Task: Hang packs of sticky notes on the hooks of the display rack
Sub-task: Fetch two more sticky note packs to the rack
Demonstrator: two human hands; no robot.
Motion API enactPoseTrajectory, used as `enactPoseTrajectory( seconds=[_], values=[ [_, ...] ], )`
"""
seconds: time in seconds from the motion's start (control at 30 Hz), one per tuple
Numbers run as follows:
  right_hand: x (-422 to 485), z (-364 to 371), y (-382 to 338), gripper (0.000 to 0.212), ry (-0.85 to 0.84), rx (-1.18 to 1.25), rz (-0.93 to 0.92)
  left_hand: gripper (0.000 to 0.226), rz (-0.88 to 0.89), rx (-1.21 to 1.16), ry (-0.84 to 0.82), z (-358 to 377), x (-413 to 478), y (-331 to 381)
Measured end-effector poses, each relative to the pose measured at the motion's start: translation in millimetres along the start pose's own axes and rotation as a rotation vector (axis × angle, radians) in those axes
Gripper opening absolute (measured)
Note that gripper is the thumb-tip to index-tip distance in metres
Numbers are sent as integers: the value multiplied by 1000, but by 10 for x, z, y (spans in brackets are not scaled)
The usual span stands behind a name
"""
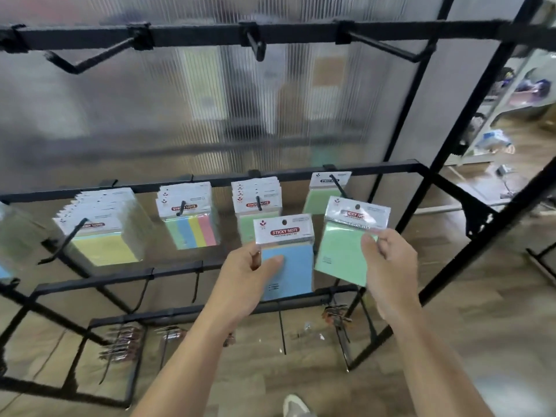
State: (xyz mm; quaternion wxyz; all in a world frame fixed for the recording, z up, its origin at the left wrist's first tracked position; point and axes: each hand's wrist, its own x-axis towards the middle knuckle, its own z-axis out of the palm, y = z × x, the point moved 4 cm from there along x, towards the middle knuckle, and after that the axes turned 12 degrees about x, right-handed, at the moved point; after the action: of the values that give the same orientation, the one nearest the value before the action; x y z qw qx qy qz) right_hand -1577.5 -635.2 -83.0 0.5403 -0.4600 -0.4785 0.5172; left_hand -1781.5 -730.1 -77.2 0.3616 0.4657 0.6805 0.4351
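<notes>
Green pack [340, 254]: pinched at its right edge by my right hand [388, 260], thumb in front. It is tilted, with the hang hole just beside the tip of the rightmost hook [338, 185] on the middle rail [382, 166].

Blue pack [291, 275]: gripped by my left hand [246, 272], thumb on its face, upright in front of the green stack [258, 206].

Risks:
- An edge pinch lets the green pack swing, so the hole could miss the hook tip or the film could snag.
- With my attention on the right, the blue pack may slide under my thumb.

Counts:
- 2 packs in hand.
- 4 loaded hooks on the middle rail; the rightmost holds at least 1 pack, the other stacks are too blurred to count.
- 3 bare hooks on the top rail [301, 33].
</notes>
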Motion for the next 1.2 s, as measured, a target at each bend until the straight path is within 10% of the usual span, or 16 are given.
enactPoseTrajectory(
  seconds=[0.5, 1.2],
  values=[
    [-490, -1613, 88, 15, 281, 16, 56, 20, 1, -79, -297, 1375, -61, 163],
    [1009, -5203, 155, 17, 721, 123, 135, 15, -116, -60, -463, 5313, 766, 1572]
  ],
)
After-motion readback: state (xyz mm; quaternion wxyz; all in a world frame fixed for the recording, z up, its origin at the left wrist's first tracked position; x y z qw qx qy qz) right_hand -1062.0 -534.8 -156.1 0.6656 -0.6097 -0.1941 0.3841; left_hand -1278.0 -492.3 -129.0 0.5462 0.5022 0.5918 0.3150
